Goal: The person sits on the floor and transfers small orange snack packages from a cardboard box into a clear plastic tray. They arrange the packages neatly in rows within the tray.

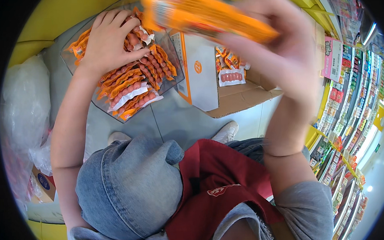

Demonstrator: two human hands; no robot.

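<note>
My left hand lies spread over orange sausage packets in a clear plastic bin, its thumb pointing right across them. The packets stand packed in rows, some showing pink sausages and white backing. My right hand, blurred, grips an orange packet raised above the bin and the carton; its printing is smeared. Below my right hand, an open cardboard carton holds more small sausage packets. My right forearm hides part of the carton.
Clear plastic bags and a cardboard box stand on the left. Yellow shelving runs along the far side. Stocked shelves with price tags rise on the right. My knee in denim is close below the bin.
</note>
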